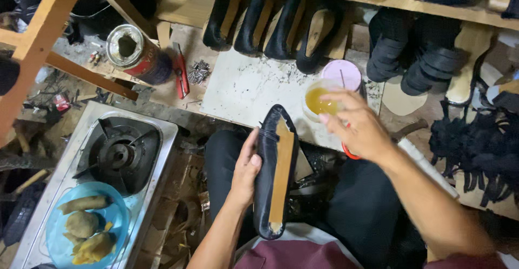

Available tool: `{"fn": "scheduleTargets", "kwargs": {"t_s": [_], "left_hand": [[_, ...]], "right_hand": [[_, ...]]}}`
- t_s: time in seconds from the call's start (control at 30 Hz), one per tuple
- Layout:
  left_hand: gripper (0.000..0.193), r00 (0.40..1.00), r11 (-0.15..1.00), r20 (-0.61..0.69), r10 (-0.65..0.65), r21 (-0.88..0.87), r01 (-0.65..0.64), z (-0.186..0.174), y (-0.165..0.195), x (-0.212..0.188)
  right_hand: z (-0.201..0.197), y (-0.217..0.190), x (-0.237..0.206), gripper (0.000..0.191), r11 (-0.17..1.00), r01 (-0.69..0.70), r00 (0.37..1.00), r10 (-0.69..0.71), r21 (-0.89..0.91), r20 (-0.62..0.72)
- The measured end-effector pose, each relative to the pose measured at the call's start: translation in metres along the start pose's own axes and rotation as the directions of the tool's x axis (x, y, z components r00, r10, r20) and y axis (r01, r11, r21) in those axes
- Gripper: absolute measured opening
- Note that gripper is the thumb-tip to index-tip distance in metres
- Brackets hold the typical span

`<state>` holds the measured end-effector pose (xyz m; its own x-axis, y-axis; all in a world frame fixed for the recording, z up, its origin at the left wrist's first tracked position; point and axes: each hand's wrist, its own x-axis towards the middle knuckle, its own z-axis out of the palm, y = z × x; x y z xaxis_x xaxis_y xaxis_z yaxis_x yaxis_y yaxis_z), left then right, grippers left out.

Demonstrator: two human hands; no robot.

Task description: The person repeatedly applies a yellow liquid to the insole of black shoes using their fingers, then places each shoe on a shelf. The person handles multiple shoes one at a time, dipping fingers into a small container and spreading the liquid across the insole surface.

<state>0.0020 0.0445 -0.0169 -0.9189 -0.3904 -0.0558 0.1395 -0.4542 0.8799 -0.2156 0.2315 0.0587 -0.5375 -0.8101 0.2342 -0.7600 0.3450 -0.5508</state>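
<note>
Here the black shoe upper (274, 171), stretched over a wooden form, sits on the person's lap with its sole side turned up, so the tan insole faces the work. The left hand (246, 169) clasps it from nine o'clock, fingers wrapped round the edge to steady it. At one o'clock the right hand (359, 125) reaches to a cup of yellow liquid (320, 101), probably glue; motion blur hides whether its loosely spread fingers hold anything. A gas stove (121, 153) lies at nine o'clock, finished shoes (275, 25) at twelve.
</note>
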Motion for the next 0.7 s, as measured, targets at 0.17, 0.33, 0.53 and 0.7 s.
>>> {"fn": "scheduleTargets", "kwargs": {"t_s": [0.17, 0.33, 0.53, 0.7], "left_hand": [[0.089, 0.989, 0.998, 0.144, 0.021, 0.056, -0.029, 0.014, -0.011, 0.007], [0.086, 0.975, 0.994, 0.219, 0.037, 0.095, -0.059, 0.022, -0.013, 0.008], [0.082, 0.971, 0.995, 0.239, 0.033, 0.082, -0.054, 0.025, -0.007, 0.008], [0.08, 0.977, 0.998, 0.203, -0.064, 0.015, 0.062, 0.027, -0.006, 0.007]], "right_hand": [[0.014, -0.048, -0.034, 0.028, 0.912, 0.201, 0.977, -0.161, 0.357, -0.139], [0.022, -0.062, -0.032, 0.034, 0.946, 0.29, 0.938, -0.25, 0.145, -0.241], [0.013, -0.055, -0.029, 0.034, 0.939, 0.341, 0.921, -0.325, 0.038, -0.213], [0.009, -0.048, -0.023, 0.027, 0.908, 0.41, 0.9, -0.387, 0.088, -0.201]]}}
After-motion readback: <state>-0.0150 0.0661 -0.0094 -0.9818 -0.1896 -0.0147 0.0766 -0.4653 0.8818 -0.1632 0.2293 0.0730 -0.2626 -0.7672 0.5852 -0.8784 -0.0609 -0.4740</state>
